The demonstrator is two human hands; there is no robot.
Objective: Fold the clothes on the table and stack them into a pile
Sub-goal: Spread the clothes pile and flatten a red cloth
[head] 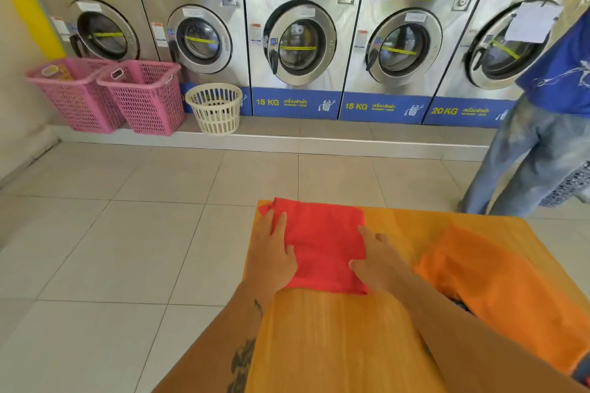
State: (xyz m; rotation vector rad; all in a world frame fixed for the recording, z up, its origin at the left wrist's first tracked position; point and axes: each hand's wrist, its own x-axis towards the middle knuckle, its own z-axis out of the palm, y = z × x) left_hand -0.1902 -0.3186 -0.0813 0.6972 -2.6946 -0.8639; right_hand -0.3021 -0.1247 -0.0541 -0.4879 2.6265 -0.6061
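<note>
A folded red garment (322, 242) lies flat at the far left corner of the orange-yellow table (335, 338). My left hand (271, 252) rests flat on its left edge, fingers spread. On the garment's right edge lies my right hand (375, 260), also flat with fingers apart. Neither hand grips the cloth. An unfolded orange garment (498, 290) is heaped on the right side of the table, with a bit of dark blue cloth (461, 305) showing under it.
A person in a blue shirt and jeans (539, 137) stands just beyond the table's far right corner. A row of washing machines (300, 38) lines the back wall, with two pink baskets (140, 96) and a cream basket (215, 108) before them. Tiled floor (127, 233) lies left.
</note>
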